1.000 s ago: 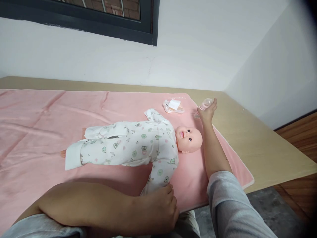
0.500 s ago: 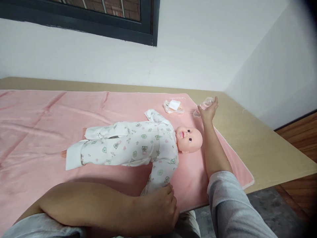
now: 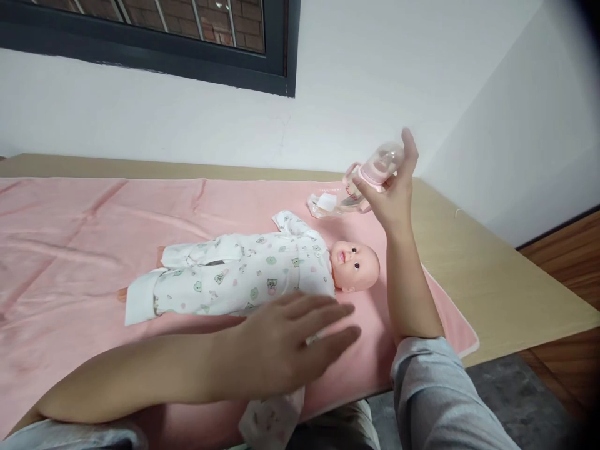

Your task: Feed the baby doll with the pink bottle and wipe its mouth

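Note:
My right hand point(image 3: 394, 187) grips a clear baby bottle point(image 3: 354, 190) with pink handles, a pink collar and a transparent domed cap. The bottle is tilted, its cap end toward the upper right, above the far right part of the blanket. Fingers stretched and apart, my left hand point(image 3: 300, 340) hovers over the near arm of a bald baby doll point(image 3: 253, 269) and holds nothing. The doll lies on its back, head to the right, in white printed clothes. Much of its near arm is hidden behind my left hand; printed white cloth point(image 3: 272, 419) shows below.
A pink blanket point(image 3: 70, 250) with creases covers most of the wooden table point(image 3: 492, 269). Beyond the doll's head lies a small clear plastic packet point(image 3: 323, 203) with a white piece on it, partly behind the bottle. A white wall and a dark-framed window point(image 3: 225, 69) stand behind the table.
My right hand has lifted the bottle up from the blanket's far right edge, closer to the packet. My left hand has opened and risen off the doll's near sleeve.

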Available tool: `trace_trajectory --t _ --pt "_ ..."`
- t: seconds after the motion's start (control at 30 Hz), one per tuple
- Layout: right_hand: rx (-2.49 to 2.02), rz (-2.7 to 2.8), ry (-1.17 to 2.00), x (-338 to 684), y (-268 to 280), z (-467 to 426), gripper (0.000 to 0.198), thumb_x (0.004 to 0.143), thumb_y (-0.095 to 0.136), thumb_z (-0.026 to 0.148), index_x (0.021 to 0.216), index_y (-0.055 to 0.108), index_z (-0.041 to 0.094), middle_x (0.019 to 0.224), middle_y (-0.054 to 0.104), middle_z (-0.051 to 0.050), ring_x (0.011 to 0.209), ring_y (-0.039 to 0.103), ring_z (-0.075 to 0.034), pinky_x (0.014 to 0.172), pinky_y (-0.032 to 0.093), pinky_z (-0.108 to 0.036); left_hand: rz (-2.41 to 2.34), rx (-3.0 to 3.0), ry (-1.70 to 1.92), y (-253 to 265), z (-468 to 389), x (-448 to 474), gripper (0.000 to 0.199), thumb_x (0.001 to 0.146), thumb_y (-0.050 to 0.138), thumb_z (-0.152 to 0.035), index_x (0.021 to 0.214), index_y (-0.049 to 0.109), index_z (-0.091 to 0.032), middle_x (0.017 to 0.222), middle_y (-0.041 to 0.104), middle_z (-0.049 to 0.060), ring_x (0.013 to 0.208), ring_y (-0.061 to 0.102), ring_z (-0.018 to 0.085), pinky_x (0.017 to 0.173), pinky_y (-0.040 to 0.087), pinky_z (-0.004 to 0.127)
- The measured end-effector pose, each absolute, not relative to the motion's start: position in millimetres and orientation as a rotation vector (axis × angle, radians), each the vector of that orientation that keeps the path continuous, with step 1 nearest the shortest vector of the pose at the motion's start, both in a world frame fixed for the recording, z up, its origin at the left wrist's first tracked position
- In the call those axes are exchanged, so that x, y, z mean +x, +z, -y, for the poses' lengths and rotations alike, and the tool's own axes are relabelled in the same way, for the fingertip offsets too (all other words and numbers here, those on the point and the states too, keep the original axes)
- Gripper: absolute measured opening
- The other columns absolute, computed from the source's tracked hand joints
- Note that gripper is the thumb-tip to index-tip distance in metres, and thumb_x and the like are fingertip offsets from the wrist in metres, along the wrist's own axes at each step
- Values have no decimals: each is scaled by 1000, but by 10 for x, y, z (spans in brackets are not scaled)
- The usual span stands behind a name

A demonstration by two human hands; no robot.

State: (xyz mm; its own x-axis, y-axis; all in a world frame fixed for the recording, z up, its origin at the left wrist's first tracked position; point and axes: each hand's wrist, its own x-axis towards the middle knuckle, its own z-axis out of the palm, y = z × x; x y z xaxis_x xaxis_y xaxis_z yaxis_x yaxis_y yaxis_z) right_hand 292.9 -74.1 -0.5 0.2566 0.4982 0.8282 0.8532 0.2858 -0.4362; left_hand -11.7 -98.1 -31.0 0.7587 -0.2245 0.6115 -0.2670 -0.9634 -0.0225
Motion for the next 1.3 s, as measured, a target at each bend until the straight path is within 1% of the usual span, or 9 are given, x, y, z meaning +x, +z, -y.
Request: trace_trajectory --t 0.2,0.3,0.43,0.53,0.63,0.8,1.0,1.17,1.3 --pt "-1067 1529 -62 2124 119 1018 83 78 75 36 147 29 40 159 27 2 130 52 -21 104 53 -36 -311 2693 1225 -170 533 -86 51 92 60 -21 139 40 -23 134 57 11 118 60 24 96 56 40" --pt "-1040 1560 -4 1864 82 1086 80 78 75 44 146 32 41 158 29 4 137 47 -24 106 52 -41 -493 2645 1249 -145 420 -63 68 88 66 -28 145 31 -24 136 55 12 111 63 25 90 57 41" --pt "-1040 1594 -20 1657 -34 1079 77 81 70 53 146 30 41 157 32 2 144 38 -27 112 47 -52 -536 2635 1251 -151 418 -47 82 83 72 -32 149 24 -23 135 57 12 114 62 26 92 56 41" --pt "-1033 1594 -39 1568 -133 1031 79 80 71 54 146 29 41 153 37 0 146 35 -29 114 45 -55 -630 2691 1256 -150 452 -45 80 81 71 -27 148 26 -24 135 57 11 114 63 27 92 55 42" --pt "-987 1587 -39 1525 -190 992 79 81 70 53 146 28 42 148 42 -1 143 38 -28 113 46 -56 -716 2716 1291 -129 460 -56 76 82 70 -29 146 30 -25 135 58 10 112 63 28 91 55 43" --pt "-913 1651 -86 1533 -178 974 60 90 61 44 143 34 43 140 49 0 134 48 -23 110 49 -50 -807 2729 1321 -83 407 -83 73 83 69 -31 146 33 -26 124 64 8 108 65 26 87 56 40" --pt "-776 1583 -130 1587 -80 1008 58 87 65 37 139 41 45 138 50 3 127 55 -24 111 47 -49 -685 2751 1346 -74 271 -113 43 86 65 -29 128 56 -29 118 67 4 108 66 24 85 56 37" --pt "-744 1425 -221 1921 163 1105 52 85 66 30 131 48 44 141 40 4 126 56 -24 114 45 -46 -774 2561 1285 -27 -78 -181 52 76 77 -30 126 60 -27 124 66 3 111 65 25 96 55 40" --pt "-1079 1366 -384 2662 140 869 54 88 58 43 137 34 40 146 36 -2 130 52 -24 109 47 -47 -836 2257 1281 -11 -515 -309 58 73 80 -28 126 60 -18 118 70 4 105 68 21 96 57 37"
